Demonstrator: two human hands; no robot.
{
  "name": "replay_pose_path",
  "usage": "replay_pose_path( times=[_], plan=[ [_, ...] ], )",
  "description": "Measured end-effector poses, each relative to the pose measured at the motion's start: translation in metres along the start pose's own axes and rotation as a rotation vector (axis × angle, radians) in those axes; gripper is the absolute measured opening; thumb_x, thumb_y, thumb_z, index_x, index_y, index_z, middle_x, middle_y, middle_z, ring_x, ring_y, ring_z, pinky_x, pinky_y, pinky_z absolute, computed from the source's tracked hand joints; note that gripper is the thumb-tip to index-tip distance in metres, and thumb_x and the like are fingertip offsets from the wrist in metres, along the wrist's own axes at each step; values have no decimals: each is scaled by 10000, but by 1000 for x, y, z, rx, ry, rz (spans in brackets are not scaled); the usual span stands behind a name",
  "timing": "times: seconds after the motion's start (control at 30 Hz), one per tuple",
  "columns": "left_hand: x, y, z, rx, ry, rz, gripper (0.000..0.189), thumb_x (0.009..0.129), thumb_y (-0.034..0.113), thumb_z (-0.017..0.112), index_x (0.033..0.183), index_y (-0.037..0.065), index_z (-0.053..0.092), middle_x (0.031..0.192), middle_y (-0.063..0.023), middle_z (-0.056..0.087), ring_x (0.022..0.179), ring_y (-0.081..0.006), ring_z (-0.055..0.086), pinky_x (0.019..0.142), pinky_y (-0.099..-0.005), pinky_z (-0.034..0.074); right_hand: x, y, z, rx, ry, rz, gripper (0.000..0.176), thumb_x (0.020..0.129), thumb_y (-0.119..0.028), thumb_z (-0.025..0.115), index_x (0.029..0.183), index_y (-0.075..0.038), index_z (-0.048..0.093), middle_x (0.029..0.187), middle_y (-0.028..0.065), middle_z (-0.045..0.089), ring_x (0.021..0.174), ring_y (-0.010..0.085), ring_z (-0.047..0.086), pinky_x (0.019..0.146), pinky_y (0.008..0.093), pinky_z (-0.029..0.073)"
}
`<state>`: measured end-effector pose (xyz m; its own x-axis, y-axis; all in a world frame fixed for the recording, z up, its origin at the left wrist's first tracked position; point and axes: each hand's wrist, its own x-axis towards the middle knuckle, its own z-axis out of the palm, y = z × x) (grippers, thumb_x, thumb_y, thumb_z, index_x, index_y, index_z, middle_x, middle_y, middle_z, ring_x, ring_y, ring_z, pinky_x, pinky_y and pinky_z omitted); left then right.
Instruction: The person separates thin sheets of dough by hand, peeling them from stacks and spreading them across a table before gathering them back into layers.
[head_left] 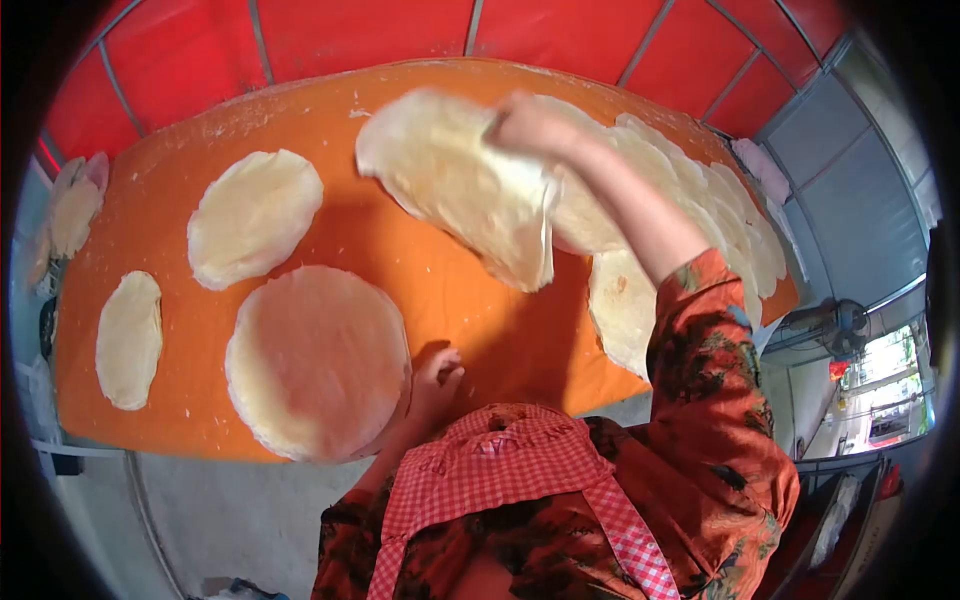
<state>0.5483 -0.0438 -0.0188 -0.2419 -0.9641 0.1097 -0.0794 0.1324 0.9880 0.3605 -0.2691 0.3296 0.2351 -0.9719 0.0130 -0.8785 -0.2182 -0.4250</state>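
Note:
My right hand (530, 128), smeared by motion, grips the upper edge of a large, thin flatbread (450, 180) raised over the table. The flatbread tilts, and its lower right edge hangs down. Close to my body, my left hand (435, 380) rests with loosely curled fingers, and no item shows in it. Just left of that hand lies a round stack of flatbreads (318, 360), partly shaded. Under and beyond my right forearm, many overlapping flatbreads (690, 190) cover the table's right side.
An orange-covered table (470, 330) carries a flatbread (255, 218) at left and a smaller oval one (130, 340) near its left edge. Red panels (380, 40) stand behind it. A dark fan (850, 318) is at right, near a bright window (890, 385).

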Motion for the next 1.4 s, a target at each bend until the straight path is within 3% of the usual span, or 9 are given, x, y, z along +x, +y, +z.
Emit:
replay_pose_path(
  times=[0.23, 0.43, 0.6, 0.67, 0.73, 1.0, 1.13, 1.23, 1.4],
  plan=[
    [-1, -13, 9, 137, 127, -2, 249, 830, 74, 643, 1070, 22, 601, 912, -137, 656, 829, -250, 666, 730, -337, 538, 90, 146, -37, 1145, 91, 262, 331, 903, -60, 554, 1205, 73, 521, 1125, 199, 628, 946, 305, 654, 819, 447, 551],
    [-3, -9, 11, 273, 155, 22, 240, 808, 87, 653, 1037, 24, 615, 886, -144, 650, 804, -274, 667, 702, -354, 548, 147, 345, 187, 1542, 278, 542, 299, 852, -24, 578, 1137, 63, 583, 1055, 192, 652, 884, 348, 652, 715, 473, 553],
    [0, -12, 7, 370, 153, 9, 224, 796, 85, 655, 1012, 32, 627, 867, -142, 640, 763, -270, 654, 658, -349, 535, 128, 312, 244, 1052, 408, 811, 236, 822, -22, 564, 1047, 33, 608, 1010, 174, 655, 839, 316, 650, 665, 453, 533],
    [-6, -11, 10, 410, 159, -10, 209, 799, 81, 653, 1000, 34, 627, 853, -139, 631, 737, -267, 642, 639, -349, 525, 142, 308, 238, 353, 338, 493, 258, 799, -15, 566, 1045, 42, 618, 985, 150, 661, 865, 277, 643, 720, 380, 517],
    [-1, -5, 11, 433, 161, -13, 192, 801, 78, 652, 985, 33, 625, 832, -134, 619, 707, -264, 628, 619, -350, 514, 150, 274, 210, 986, 660, 359, 335, 780, 8, 559, 1108, 49, 604, 1043, 131, 652, 951, 213, 613, 779, 338, 499],
    [2, -2, 9, 367, 150, 46, 230, 790, 34, 636, 1020, 37, 616, 841, -116, 634, 717, -242, 644, 625, -333, 515, -11, 204, 43, 1347, 380, 154, 392, 822, 51, 549, 1214, 40, 535, 1069, 150, 646, 928, 254, 648, 820, 367, 531],
    [5, -5, 9, 308, 148, 107, 246, 793, 34, 631, 1038, 33, 609, 852, -123, 633, 726, -259, 647, 644, -340, 521, -153, 261, 81, 1251, 434, 508, 379, 839, 52, 538, 1218, 36, 529, 1135, 156, 635, 999, 247, 643, 878, 375, 530],
    [0, -8, 8, 329, 132, 130, 243, 793, 32, 626, 1035, 32, 607, 869, -129, 635, 737, -268, 648, 662, -345, 524, -228, 330, 164, 956, 318, 770, 214, 804, -30, 623, 1011, 25, 624, 846, 88, 673, 723, 187, 639, 667, 318, 523],
    [0, -19, 9, 280, 111, 112, 218, 796, 31, 614, 1014, 30, 606, 894, -138, 640, 773, -276, 647, 693, -344, 522, -239, 322, 181, 995, 355, 794, 182, 802, -27, 636, 973, 32, 616, 816, 77, 646, 691, 174, 607, 629, 300, 498]
  ],
)
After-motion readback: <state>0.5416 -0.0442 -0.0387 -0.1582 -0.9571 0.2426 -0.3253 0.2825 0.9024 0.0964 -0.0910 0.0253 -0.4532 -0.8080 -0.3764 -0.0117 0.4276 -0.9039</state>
